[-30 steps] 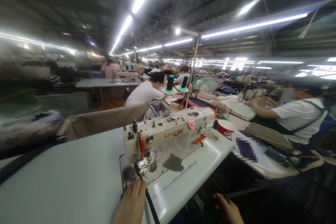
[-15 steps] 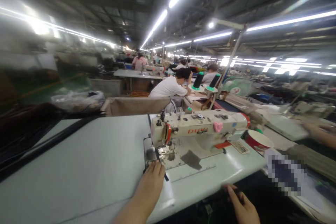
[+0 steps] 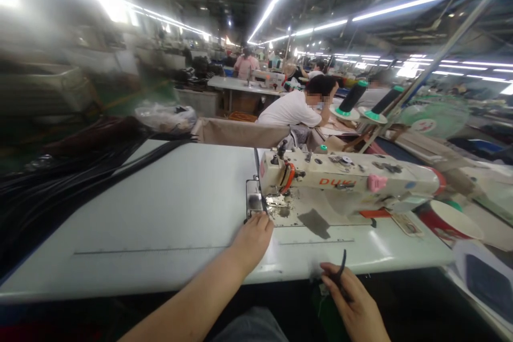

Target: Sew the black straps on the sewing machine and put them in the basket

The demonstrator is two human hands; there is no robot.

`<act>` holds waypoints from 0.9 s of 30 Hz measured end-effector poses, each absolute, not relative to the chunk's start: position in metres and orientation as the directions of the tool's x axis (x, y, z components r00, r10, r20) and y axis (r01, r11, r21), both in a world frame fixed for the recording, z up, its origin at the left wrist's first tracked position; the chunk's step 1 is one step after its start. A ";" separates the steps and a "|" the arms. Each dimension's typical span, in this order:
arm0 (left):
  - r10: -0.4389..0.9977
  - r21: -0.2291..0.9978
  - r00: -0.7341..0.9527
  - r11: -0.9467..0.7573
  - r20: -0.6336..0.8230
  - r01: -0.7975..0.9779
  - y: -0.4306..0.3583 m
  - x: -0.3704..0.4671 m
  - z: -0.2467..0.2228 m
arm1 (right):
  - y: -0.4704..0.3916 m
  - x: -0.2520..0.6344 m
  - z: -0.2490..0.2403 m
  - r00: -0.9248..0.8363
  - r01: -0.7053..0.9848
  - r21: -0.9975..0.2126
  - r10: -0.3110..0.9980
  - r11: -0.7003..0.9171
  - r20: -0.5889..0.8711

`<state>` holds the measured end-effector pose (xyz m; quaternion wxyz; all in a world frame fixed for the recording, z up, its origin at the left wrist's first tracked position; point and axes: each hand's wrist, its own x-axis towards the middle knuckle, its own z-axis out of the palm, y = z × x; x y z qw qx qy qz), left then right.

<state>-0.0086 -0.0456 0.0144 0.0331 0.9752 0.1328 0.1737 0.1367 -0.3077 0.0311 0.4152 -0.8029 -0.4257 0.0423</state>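
A white sewing machine [image 3: 320,181] with orange lettering stands on a pale table. Beside its metal needle plate [image 3: 276,204], my left hand [image 3: 254,235] rests with bent fingers held together. A short dark strip [image 3: 264,204] shows just beyond those fingertips; the rest is hidden under the hand. Past the table's front edge, my right hand [image 3: 356,299] grips a thin black strip [image 3: 343,263] between thumb and fingers, one end sticking up. I cannot tell whether both dark pieces belong together. A grey patch [image 3: 315,223] lies on the machine bed.
Long black strips [image 3: 92,192] are heaped over the table's left end. Two black thread cones [image 3: 351,97] stand behind the machine. On the right are a red-sided tub [image 3: 455,220] and a dark phone-like slab [image 3: 489,284]. A person in white [image 3: 290,107] bends over work behind a fabric-sided bin [image 3: 240,132].
The view has swung left and down, shifting the machine rightward. My right hand has lifted, bringing its black strip into clear sight. My left hand stays by the needle plate.
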 end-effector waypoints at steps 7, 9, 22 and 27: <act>0.391 0.289 0.811 -0.914 0.435 0.286 -0.034 -0.010 0.003 | -0.299 0.124 0.042 0.416 0.746 -0.648 0.868 -0.155 0.271; 0.429 0.338 0.789 -0.893 0.440 0.297 -0.030 -0.008 0.002 | -0.298 0.122 0.040 0.389 0.760 -0.634 0.882 -0.145 0.265; 0.560 0.575 0.733 -0.767 0.386 0.283 -0.013 -0.005 0.000 | -0.282 0.103 0.025 0.471 0.697 -0.685 0.855 -0.210 0.217; 0.619 0.600 0.729 -0.712 0.293 0.363 0.026 0.015 0.000 | -0.258 0.089 0.032 0.509 0.611 -0.736 0.857 -0.291 0.084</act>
